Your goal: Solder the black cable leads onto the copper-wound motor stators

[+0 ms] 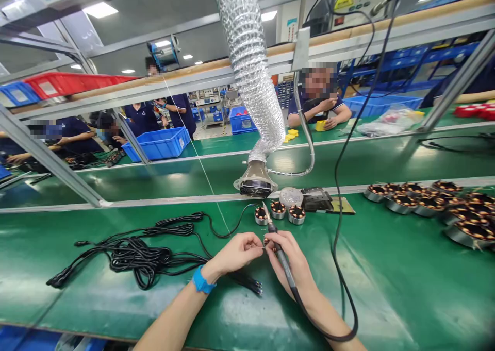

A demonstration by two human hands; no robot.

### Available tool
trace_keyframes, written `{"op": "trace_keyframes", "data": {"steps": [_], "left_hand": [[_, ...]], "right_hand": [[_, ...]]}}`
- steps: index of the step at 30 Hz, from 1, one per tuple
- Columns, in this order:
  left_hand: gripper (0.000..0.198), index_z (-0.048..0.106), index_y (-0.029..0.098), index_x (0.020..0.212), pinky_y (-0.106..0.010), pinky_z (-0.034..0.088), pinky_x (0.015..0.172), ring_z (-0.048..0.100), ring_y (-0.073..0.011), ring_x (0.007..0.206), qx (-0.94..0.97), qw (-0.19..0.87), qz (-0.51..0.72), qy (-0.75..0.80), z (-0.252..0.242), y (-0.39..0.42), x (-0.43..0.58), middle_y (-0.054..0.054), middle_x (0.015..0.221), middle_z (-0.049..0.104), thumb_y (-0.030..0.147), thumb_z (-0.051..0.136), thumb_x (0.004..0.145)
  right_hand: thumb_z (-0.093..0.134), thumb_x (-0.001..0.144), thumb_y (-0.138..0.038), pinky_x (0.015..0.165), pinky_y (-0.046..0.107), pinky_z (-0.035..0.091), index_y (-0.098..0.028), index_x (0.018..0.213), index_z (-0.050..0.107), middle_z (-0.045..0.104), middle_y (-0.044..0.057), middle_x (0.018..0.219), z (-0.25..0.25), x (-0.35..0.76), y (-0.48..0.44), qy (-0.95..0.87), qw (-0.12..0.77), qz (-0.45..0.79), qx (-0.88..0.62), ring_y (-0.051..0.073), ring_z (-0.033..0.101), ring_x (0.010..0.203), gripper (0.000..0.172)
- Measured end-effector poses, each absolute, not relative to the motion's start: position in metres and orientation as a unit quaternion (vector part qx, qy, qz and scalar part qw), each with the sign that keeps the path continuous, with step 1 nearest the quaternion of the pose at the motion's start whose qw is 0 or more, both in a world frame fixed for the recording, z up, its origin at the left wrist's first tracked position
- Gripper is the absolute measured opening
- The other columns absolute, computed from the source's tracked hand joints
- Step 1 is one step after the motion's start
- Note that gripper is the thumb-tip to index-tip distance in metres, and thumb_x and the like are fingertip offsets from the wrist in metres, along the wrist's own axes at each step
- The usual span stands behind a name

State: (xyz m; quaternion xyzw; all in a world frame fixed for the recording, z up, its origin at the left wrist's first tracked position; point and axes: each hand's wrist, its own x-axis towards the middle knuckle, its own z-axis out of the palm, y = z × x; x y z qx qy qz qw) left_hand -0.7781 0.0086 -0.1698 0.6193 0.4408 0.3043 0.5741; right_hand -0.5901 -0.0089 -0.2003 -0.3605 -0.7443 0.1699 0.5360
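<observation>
My right hand [293,261] is closed around the grip of a soldering iron [283,258], whose tip points up and away from me. Its thumb and finger also come close to my left fingertips. My left hand [243,250], with a blue wristband [203,280], pinches a thin pale wire [264,247]. A small coppery part shows between the hands, mostly hidden by my fingers. Just beyond the iron's tip stand three motor stators [296,215] with copper windings. A thin strand [201,164] runs down from a spool [164,51] overhead towards my left hand.
Black cables [143,258] lie bundled at the left, bare ends near my left wrist. A fume extractor hood [255,181] hangs ahead. Many stators [429,201] crowd the right. The iron's cord [338,227] loops beside my right arm. Co-workers sit beyond the metal frame.
</observation>
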Motion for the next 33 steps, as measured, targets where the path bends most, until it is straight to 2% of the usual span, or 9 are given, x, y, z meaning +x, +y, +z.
{"op": "trace_keyframes", "data": {"steps": [2,4,7,9,14,17,20,24,33], "left_hand": [[0.035,0.062,0.016,0.084,-0.025,0.024,0.055,0.034,-0.0084,0.056,0.603,0.589,0.309,0.441,-0.171,0.009,-0.776,0.007,0.063,0.045,0.049,0.072,0.084],[0.039,0.062,0.015,0.078,-0.025,0.029,0.058,0.038,-0.0088,0.060,0.595,0.572,0.349,0.444,-0.173,0.010,-0.773,0.006,0.065,0.049,0.052,0.073,0.084],[0.036,0.063,0.014,0.074,-0.025,0.037,0.066,0.047,-0.0116,0.069,0.577,0.527,0.419,0.463,-0.178,0.014,-0.767,0.001,0.071,0.057,0.048,0.075,0.081],[0.031,0.064,0.014,0.074,-0.026,0.038,0.068,0.049,-0.0128,0.070,0.564,0.496,0.447,0.486,-0.182,0.019,-0.764,0.000,0.071,0.060,0.043,0.074,0.080],[0.026,0.065,0.015,0.072,-0.025,0.033,0.061,0.040,-0.0104,0.061,0.535,0.470,0.465,0.527,-0.191,0.033,-0.758,0.003,0.063,0.053,0.039,0.070,0.080],[0.027,0.063,0.016,0.070,-0.025,0.028,0.057,0.033,-0.0091,0.055,0.518,0.485,0.458,0.536,-0.195,0.038,-0.756,0.007,0.057,0.044,0.041,0.070,0.078],[0.026,0.063,0.017,0.072,-0.025,0.025,0.054,0.030,-0.0086,0.052,0.503,0.502,0.453,0.538,-0.197,0.039,-0.756,0.009,0.052,0.038,0.041,0.070,0.077],[0.026,0.062,0.017,0.072,-0.025,0.023,0.052,0.027,-0.0078,0.049,0.498,0.513,0.450,0.535,-0.198,0.040,-0.758,0.010,0.051,0.037,0.041,0.070,0.078],[0.025,0.064,0.016,0.077,-0.025,0.022,0.051,0.025,-0.0073,0.048,0.494,0.516,0.443,0.542,-0.199,0.040,-0.758,0.010,0.051,0.037,0.040,0.068,0.081]], "right_hand": [[0.055,0.098,-0.012,0.080,0.029,0.063,-0.028,0.125,0.062,0.060,0.005,0.104,-0.199,-0.592,-0.009,-0.743,0.539,0.169,-0.358,0.015,0.069,0.085,0.032],[0.055,0.098,-0.013,0.080,0.029,0.063,-0.027,0.123,0.064,0.061,0.005,0.103,-0.197,-0.595,-0.007,-0.738,0.547,0.165,-0.359,0.015,0.070,0.085,0.031],[0.056,0.098,-0.014,0.078,0.029,0.063,-0.026,0.122,0.066,0.063,0.004,0.101,-0.197,-0.596,-0.002,-0.726,0.559,0.158,-0.367,0.016,0.070,0.082,0.029],[0.057,0.098,-0.017,0.077,0.029,0.063,-0.026,0.123,0.067,0.064,0.005,0.101,-0.197,-0.593,0.003,-0.716,0.566,0.154,-0.378,0.016,0.071,0.082,0.028],[0.059,0.101,-0.030,0.082,0.032,0.062,-0.024,0.121,0.071,0.073,0.005,0.100,-0.193,-0.575,0.010,-0.663,0.589,0.158,-0.434,0.017,0.072,0.083,0.024],[0.055,0.102,-0.035,0.071,0.031,0.061,-0.022,0.106,0.074,0.075,0.004,0.084,-0.192,-0.566,0.009,-0.640,0.592,0.193,-0.450,0.016,0.070,0.069,0.023],[0.054,0.102,-0.035,0.062,0.029,0.057,-0.022,0.092,0.073,0.071,0.001,0.069,-0.195,-0.562,0.006,-0.652,0.591,0.207,-0.428,0.016,0.068,0.061,0.025],[0.054,0.101,-0.031,0.055,0.027,0.052,-0.023,0.088,0.073,0.068,-0.001,0.062,-0.198,-0.562,0.006,-0.671,0.590,0.203,-0.401,0.015,0.066,0.055,0.025],[0.055,0.099,-0.028,0.053,0.025,0.050,-0.023,0.085,0.073,0.065,-0.003,0.058,-0.196,-0.566,0.006,-0.691,0.583,0.197,-0.378,0.013,0.064,0.052,0.023]]}}
